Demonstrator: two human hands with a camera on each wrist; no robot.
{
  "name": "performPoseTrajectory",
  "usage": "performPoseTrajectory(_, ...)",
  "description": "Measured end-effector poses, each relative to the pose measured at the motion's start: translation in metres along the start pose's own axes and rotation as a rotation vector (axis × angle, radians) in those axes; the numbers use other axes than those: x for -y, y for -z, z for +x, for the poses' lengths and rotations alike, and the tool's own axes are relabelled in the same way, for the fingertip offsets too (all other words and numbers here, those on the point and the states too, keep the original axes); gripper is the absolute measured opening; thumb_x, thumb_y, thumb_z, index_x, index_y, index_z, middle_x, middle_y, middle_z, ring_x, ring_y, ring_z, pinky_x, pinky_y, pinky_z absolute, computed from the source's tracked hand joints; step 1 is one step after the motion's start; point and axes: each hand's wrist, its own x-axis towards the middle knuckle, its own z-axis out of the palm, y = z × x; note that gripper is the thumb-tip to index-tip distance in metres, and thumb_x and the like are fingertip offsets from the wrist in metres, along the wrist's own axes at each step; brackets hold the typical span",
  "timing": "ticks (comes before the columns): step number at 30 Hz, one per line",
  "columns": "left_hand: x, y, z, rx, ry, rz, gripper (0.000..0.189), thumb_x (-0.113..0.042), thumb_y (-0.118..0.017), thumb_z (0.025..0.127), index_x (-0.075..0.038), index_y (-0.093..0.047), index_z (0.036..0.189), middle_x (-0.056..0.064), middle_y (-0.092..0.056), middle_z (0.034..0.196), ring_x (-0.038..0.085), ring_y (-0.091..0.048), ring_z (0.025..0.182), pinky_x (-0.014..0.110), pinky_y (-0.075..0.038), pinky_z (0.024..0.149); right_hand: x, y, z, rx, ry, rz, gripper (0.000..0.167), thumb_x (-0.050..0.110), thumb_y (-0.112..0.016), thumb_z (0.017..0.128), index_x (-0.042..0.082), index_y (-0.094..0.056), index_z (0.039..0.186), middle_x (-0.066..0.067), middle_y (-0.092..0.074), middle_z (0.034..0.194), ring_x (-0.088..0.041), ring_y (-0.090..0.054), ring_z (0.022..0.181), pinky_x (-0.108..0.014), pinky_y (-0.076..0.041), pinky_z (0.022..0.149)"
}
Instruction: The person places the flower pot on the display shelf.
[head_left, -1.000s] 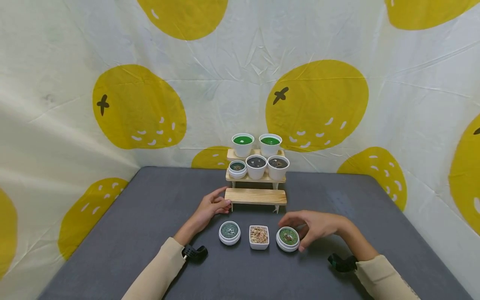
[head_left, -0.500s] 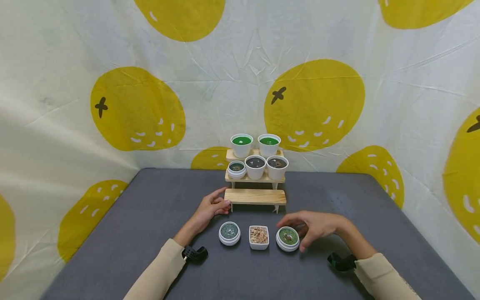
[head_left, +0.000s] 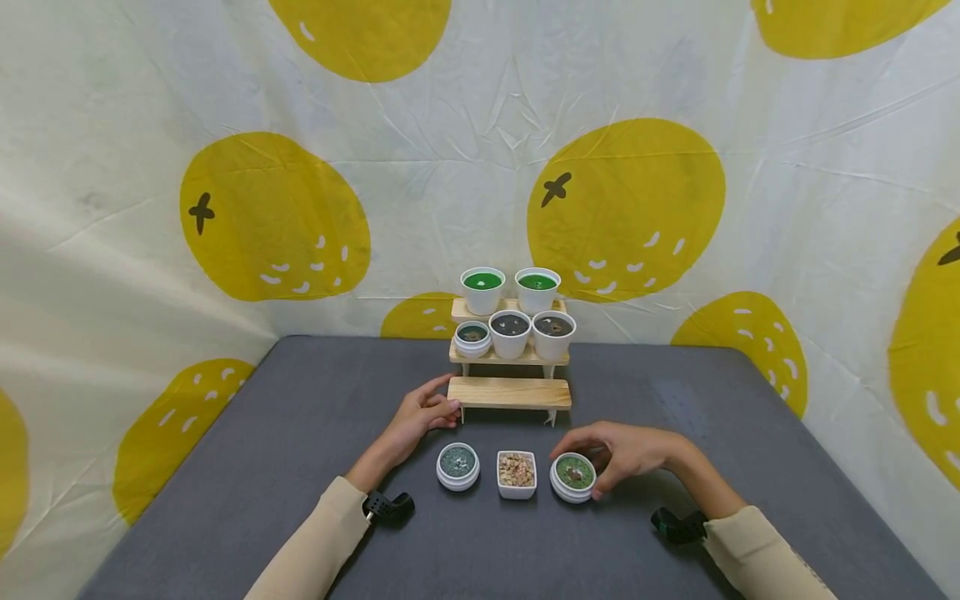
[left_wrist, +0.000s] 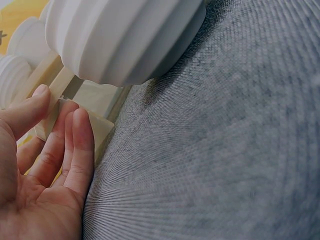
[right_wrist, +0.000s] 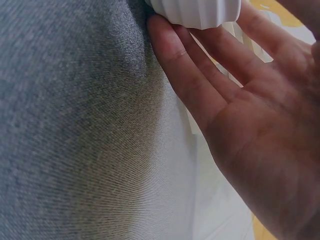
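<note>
In the head view my left hand (head_left: 412,423) is at the left end of the lowest shelf of a wooden tiered stand (head_left: 510,392). The left wrist view has its thumb (left_wrist: 31,112) and fingers pinching the shelf's end. My right hand (head_left: 637,454) curls round a small white ribbed bowl (head_left: 572,479) with green filling, standing on the table, thumb at its near right and fingers behind. Up close in the right wrist view, fingers (right_wrist: 182,65) lie against the ribbed bowl wall (right_wrist: 200,12); the thumb's contact is hidden there.
On the dark grey table (head_left: 360,367), a square white dish (head_left: 517,492) of chopped bits and a round white bowl (head_left: 457,481) with grey-green filling stand left of the held bowl. White cups (head_left: 510,342) and a small bowl (head_left: 472,348) occupy the upper shelves. Patterned cloth (head_left: 450,192) hangs behind.
My right hand has drawn slightly closer round the green-filled bowl, its thumb now against the side. The left hand keeps its place at the shelf. The head view has shifted a little.
</note>
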Motion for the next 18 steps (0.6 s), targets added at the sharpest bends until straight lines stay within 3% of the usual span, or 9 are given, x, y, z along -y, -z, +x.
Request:
performPoseTrajectory(7,0.0006,0.0001,-0.0005,-0.006,-0.002,-0.009,0.068,-0.018,-0.072,0.099,-0.014,-0.04,0.159,0.004,-0.072,0.098,0.015,-0.07,0.089,0.026,-0.062,0.08,-0.0014,-0.0002,0.0008,-0.024,0.008,0.003,0.064,0.01,-0.083,0.083,0.007,-0.059,0.141,-0.014,-0.062,0.14,-0.013,-0.061,0.122,-0.029,-0.052,0.101)
performPoseTrajectory(18,0.0004,-0.0004,-0.0004,-0.01,0.007,-0.012,0.069,-0.017,-0.071,0.099,-0.013,-0.038,0.159,0.003,-0.073,0.098,0.014,-0.07,0.088,0.026,-0.062,0.08,-0.0033,0.0009,0.0004,-0.049,0.058,0.046,0.068,0.004,-0.082,0.082,-0.001,-0.054,0.143,-0.018,-0.062,0.138,-0.014,-0.065,0.114,-0.032,-0.057,0.095)
